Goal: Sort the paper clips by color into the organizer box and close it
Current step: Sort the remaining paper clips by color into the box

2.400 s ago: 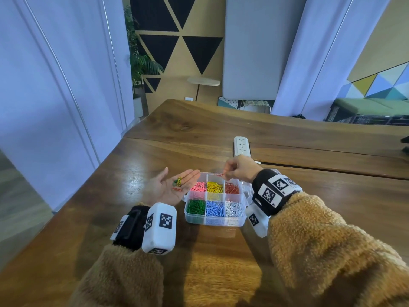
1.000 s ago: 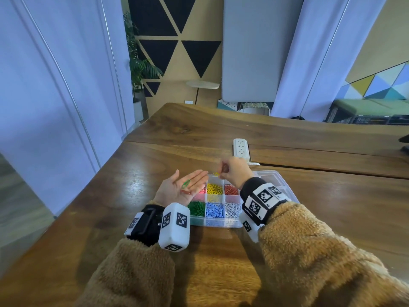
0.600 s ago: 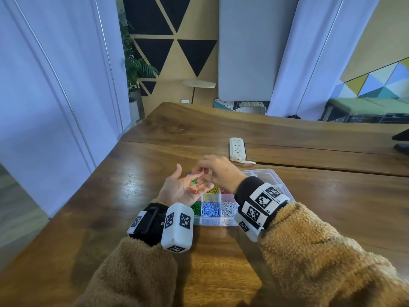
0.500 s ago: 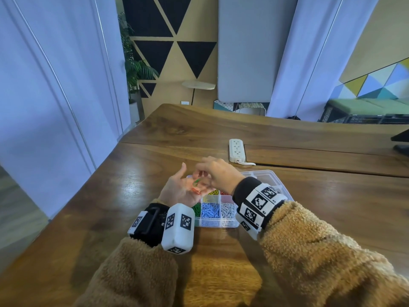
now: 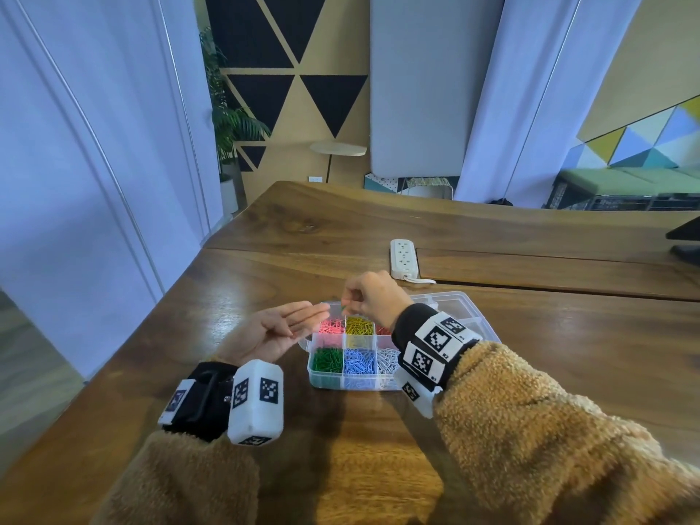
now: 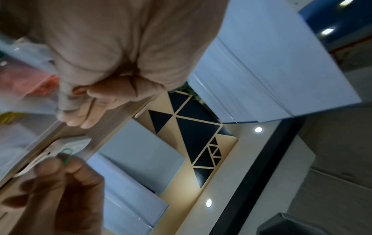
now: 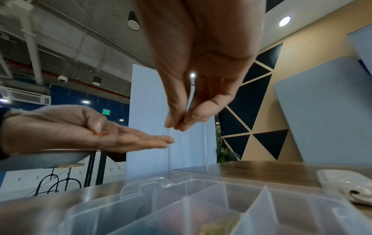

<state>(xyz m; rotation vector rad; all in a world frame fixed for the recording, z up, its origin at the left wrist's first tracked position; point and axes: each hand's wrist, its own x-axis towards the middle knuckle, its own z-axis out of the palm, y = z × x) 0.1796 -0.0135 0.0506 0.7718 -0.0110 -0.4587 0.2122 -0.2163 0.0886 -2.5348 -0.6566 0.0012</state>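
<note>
Green clip [image 5: 342, 308] pinched in right hand [image 5: 373, 293] over box [image 5: 352, 384] for dropping; left hand [image 5: 271, 331] flat, cupping red clip [image 7: 100, 134].

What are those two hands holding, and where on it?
The right hand pinches a green paper clip by one end, fingertips against thumb. The left hand lies palm up with a red clip resting loose on it.

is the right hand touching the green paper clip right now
Touching. In the left wrist view the right hand pinches the green paper clip between thumb and fingertip, its loop poking out above them.
</note>
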